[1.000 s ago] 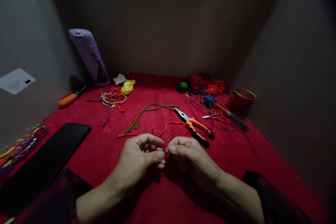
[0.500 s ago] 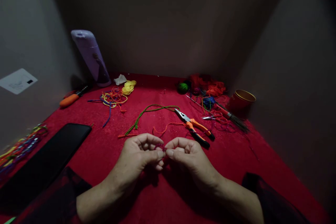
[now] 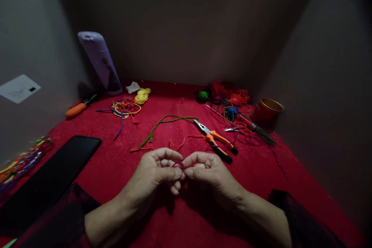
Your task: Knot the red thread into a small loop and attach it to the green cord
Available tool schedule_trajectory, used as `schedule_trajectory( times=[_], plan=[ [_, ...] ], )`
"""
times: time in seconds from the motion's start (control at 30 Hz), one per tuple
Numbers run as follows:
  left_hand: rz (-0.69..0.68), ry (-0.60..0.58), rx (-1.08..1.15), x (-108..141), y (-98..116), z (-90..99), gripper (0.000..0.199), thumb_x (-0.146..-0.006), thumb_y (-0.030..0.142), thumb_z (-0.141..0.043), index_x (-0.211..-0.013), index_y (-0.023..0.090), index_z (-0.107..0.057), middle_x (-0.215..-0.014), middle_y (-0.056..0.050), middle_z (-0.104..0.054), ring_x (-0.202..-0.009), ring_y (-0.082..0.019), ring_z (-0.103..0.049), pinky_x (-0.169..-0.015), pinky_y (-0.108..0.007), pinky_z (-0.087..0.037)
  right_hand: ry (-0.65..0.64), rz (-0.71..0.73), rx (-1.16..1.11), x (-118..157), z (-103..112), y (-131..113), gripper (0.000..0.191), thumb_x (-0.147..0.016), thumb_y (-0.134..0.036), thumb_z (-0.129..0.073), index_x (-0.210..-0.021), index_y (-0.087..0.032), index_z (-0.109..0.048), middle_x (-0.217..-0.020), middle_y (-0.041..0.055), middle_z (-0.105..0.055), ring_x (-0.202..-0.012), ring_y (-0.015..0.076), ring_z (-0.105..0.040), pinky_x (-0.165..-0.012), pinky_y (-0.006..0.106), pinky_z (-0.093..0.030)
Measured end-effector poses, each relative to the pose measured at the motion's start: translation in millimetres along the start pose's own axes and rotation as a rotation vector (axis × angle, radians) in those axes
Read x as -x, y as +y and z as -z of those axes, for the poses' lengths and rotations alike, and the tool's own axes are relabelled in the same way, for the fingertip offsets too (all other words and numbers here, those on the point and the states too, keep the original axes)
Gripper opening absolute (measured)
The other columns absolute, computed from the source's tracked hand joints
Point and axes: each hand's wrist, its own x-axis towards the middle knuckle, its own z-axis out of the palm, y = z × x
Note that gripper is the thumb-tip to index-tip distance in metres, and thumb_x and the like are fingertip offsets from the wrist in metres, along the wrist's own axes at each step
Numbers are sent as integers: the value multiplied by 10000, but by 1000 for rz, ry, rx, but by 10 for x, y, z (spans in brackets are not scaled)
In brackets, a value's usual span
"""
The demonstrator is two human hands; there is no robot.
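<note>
Holding one thin, curled purple thread [image 3: 178, 163] at near centre, pinched under the thumb of the left hand [image 3: 155, 171]; set close against the right hand [image 3: 207, 169], too small to tell whether clamped there. Lying beyond: one pair of orange-and-black pliers [image 3: 209, 137] with tapered metal nose. At far left, one smooth lilac bottle [image 3: 101, 61]. Showing a clearer thread loop than one second ago.

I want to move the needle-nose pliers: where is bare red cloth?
Between the black phone and left hand, and between the pliers and right forearm. Crowded: the back right, with orange yarn, scissors and a brush.
</note>
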Motion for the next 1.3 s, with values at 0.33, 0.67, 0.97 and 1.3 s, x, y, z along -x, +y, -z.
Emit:
schedule_trajectory(
  times=[0.33, 0.67, 0.97, 1.3],
  plan=[
    [63, -71, 76, -38, -14, 35, 221, -620, 28, -605, -821, 108, -561, -563, -9, -631, -401, -82, -534, -389, -181, -449, -10, -9, 52, -10, 11, 12, 225, -660, -224, -716, -829, -123, -609, -675, 47, -683, -561, 101, -597, -524, 188, -374],
    [29, -34, 49, -30, 0, 45, 192, -648, 77, -643, -820, 114, -565, -526, 1, -616, -407, -88, -543, -411, -185, -449, 25, 38, 144, -5, -13, -1, 257, -675, -320, -712, -726, -144, -532, -653, 3, -600, -568, 91, -524, -562, 220, -366],
    [-99, 145, -106, 15, 22, -54, 202, -617, 154, -717, -743, 120, -563, -499, 23, -595, -419, -103, -559, -419, -197, -453, 63, 24, 187, -25, 1, 52, 268, -685, -352, -679, -726, -157, -500, -546, -55, -474, -458, 55, -369, -469, 196, -255],
    [-160, 203, -189, 33, 15, -137, 167, -629, 212, -692, -732, 137, -585, -552, 7, -598, -459, -131, -554, -392, -221, -437, 116, 36, 172, -14, -55, 31, 242, -661, -321, -695, -686, -137, -539, -512, -49, -482, -480, 73, -429, -519, 215, -323]
  ],
)
